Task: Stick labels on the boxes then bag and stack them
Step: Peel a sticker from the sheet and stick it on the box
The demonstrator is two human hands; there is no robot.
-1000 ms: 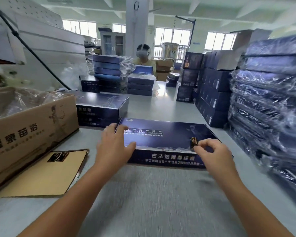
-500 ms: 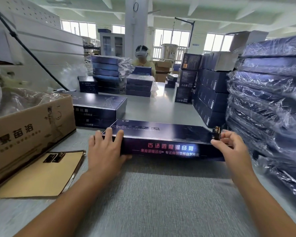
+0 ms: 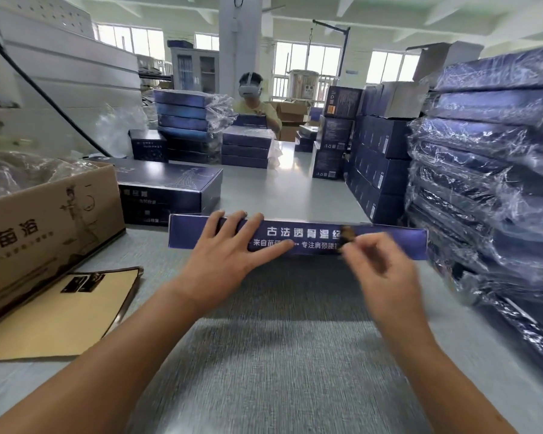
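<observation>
Dark blue card fills the head view: the box (image 3: 398, 242) shows its long printed side almost square on, where a second ago its lid showed. The right hand (image 3: 380, 261) pinches a small dark label (image 3: 347, 235) between thumb and fingertips. It has carried the label in from the box's right end to the middle of that side. Motion blur hides whether the label touches the card yet. Left of the pinch, the left hand (image 3: 229, 255) lies flat with fingers spread across the same face, steadying it. I judge the sticking step is about to land, with bagging and stacking still ahead. Right of the pinch, the stack of bagged boxes (image 3: 489, 170) stands close to the box's end, so room that way is tight. Far left of it are a cardboard carton (image 3: 44, 220) and a tan backing sheet (image 3: 54, 314). Beyond the left hand sits a second box (image 3: 170, 186), and the grey table (image 3: 279, 339) lies bare toward the person.
</observation>
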